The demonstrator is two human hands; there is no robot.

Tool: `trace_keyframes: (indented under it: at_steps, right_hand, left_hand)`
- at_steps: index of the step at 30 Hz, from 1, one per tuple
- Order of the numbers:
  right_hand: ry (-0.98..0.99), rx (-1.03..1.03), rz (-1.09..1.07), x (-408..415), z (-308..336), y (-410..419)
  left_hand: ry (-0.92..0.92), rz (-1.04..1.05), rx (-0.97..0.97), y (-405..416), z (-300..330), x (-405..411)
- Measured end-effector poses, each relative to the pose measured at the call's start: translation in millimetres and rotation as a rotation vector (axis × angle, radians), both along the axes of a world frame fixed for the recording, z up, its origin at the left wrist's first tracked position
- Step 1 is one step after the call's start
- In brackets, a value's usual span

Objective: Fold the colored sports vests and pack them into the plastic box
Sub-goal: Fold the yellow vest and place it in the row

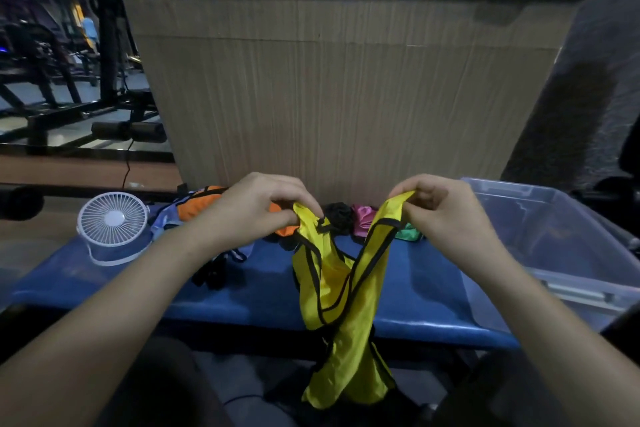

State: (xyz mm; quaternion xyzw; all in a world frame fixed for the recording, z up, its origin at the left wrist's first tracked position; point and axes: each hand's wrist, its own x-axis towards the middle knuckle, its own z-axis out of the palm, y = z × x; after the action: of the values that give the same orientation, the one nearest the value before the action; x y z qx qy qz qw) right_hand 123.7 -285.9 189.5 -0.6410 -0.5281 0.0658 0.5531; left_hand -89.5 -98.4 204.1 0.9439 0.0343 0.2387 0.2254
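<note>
Head view
Landmark: the blue bench (242, 291), which runs across the frame below the hands; all places are told from it.
Yellow vest (341, 291): held up above the near half of the bench, its two shoulder straps raised and spread apart, the body hanging in a twisted bunch down past the bench's near edge. It has black trim.
Left hand (256, 210): above the middle of the bench, fingers and thumb curled, pinching the top of the vest's left strap.
Right hand (446, 215): above the right part of the bench, fingers curled, pinching the top of the other strap.
Plastic box (561, 253): clear, open-topped, at the right end of the bench; whether it rests on the bench or just beside it I cannot tell. No vest is visible inside.
Other vests: an orange vest (199, 204), a pink vest (363, 218) and a green vest (410, 232) lie crumpled along the far edge of the bench.
White fan (112, 224): stands on the left end of the bench.
Step in hand: judged, opening out the yellow vest by its straps, ahead of the first fold.
Next move calls for: judged, untwisting the body so it hangs flat, then laying it on a bare part of the bench to fold; the slippery cloth may slide off the near edge.
</note>
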Motion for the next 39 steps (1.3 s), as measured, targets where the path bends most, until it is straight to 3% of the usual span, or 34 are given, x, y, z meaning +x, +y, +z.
trace_keyframes:
  at_steps: [5,9,12,20,28,39]
  right_hand:
    - [-0.22,0.015,-0.174,2.0,3.1,-0.9]
    - [-0.391,0.102,-0.22,1.8,15.2,-8.8]
    - [-0.331,0.167,-0.185,-4.5,29.0,-19.1]
    - [-0.258,0.358,-0.22,-32.8,74.7,-45.9]
    - [-0.377,0.306,-0.221,-38.5,101.6,-50.9]
    - [-0.402,0.024,-0.243,-7.7,67.0,-12.1]
  left_hand:
    - [-0.179,0.105,0.159,-0.8,5.3,-2.0]
    - [-0.29,0.058,0.008,-8.7,15.4,-7.1]
    - [-0.35,0.11,-0.077,-11.6,23.9,-12.7]
    - [-0.526,0.254,0.092,-30.2,73.4,-28.7]
    - [-0.524,0.353,0.192,-46.8,108.3,-33.6]
    - [-0.37,0.467,0.177,-1.9,61.2,-17.5]
